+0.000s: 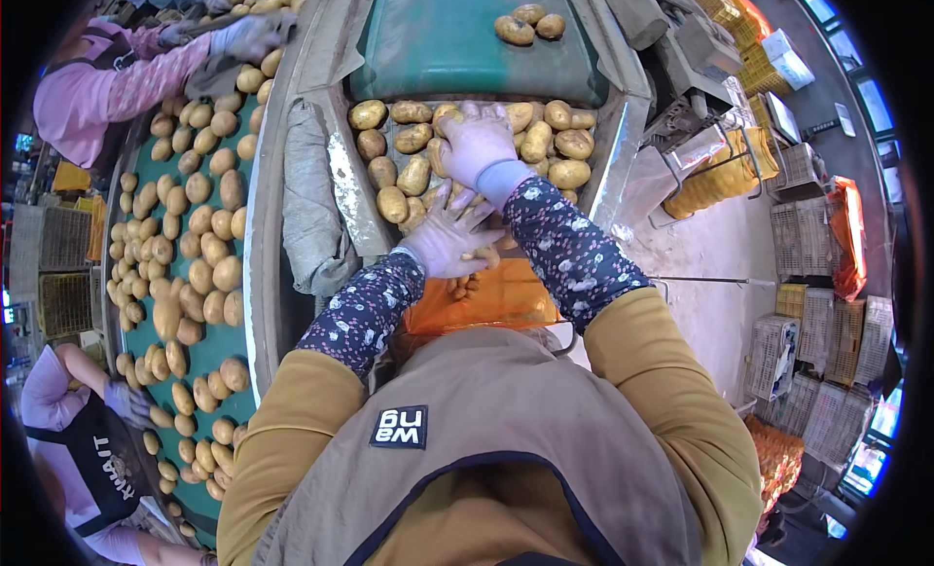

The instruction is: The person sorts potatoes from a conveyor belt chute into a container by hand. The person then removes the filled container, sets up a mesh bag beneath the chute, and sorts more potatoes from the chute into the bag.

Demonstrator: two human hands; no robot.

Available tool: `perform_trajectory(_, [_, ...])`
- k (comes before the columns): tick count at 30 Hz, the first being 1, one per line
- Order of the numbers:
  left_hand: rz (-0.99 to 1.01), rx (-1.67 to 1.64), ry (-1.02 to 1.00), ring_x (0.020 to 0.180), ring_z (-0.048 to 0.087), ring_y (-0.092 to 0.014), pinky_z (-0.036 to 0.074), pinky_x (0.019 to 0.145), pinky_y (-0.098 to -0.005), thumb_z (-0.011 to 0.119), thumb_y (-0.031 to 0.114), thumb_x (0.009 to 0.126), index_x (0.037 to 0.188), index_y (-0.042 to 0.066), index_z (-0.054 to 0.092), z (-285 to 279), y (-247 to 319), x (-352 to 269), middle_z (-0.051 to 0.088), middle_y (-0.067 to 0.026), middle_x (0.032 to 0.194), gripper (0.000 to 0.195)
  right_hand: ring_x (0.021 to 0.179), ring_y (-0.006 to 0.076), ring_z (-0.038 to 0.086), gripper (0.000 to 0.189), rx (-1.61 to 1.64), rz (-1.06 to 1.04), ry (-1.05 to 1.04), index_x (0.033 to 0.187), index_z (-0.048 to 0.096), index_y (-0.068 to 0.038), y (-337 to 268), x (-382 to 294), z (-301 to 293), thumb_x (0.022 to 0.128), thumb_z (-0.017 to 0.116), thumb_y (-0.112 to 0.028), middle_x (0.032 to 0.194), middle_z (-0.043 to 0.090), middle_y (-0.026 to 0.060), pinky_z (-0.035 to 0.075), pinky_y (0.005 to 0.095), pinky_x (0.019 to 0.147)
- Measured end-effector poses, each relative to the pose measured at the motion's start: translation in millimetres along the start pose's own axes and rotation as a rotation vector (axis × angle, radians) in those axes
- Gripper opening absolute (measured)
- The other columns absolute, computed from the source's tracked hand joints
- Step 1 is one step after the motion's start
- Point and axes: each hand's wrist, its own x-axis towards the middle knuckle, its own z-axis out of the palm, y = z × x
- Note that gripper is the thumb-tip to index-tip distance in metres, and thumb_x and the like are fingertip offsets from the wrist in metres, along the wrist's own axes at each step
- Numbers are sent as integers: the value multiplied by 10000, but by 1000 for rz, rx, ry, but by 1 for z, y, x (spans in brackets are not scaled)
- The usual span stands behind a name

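Both my hands, in pale gloves, rest on potatoes in a metal chute. My left hand [451,234], fingers spread, touches potatoes at the chute's near end. Farther up, my right hand [478,142] lies over potatoes in the middle; whether its fingers grip one is hidden. Around them lie many potatoes [414,175]. Below the chute's near end is an orange mesh bag [503,292] with some potatoes showing in it. Beyond the chute, a green conveyor belt [438,40] carries three potatoes [514,31].
Left of me, a wide green belt [237,372] bears many potatoes, with co-workers' gloved hands [252,37] over it. A rolled grey cloth [314,201] lies beside the chute. To the right are a filled yellow mesh bag [719,175] and stacked plastic crates [799,237].
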Motion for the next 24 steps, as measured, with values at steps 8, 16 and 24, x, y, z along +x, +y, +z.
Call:
perform_trajectory(8, [6, -44, -263, 1277, 395, -422, 175, 1115, -637, 604, 605, 782, 1227, 285, 627, -9, 11, 9, 551, -93, 1292, 548, 1210, 290, 544, 391, 413, 131, 26, 1188, 639, -89, 4, -3, 18, 823, 694, -219, 1263, 567, 184, 443, 376, 996])
perform_trajectory(16, [-152, -235, -422, 1362, 373, -359, 198, 1148, -565, 553, 630, 822, 1322, 231, 564, 8, 3, 1, 517, -98, 1407, 640, 1329, 339, 445, 679, 1048, -562, 356, 1448, 377, -69, -67, -30, -38, 864, 669, -253, 1437, 448, 193, 363, 398, 1107])
perform_trajectory(24, [89, -25, -92, 1436, 148, -402, 146, 1124, -634, 640, 551, 763, 1298, 328, 590, 15, 0, -1, 357, -44, 1518, 582, 1339, 367, 405, 599, 17, 102, 401, 1377, 510, -143, 60, -14, 21, 807, 659, -250, 1403, 475, 187, 372, 441, 1092])
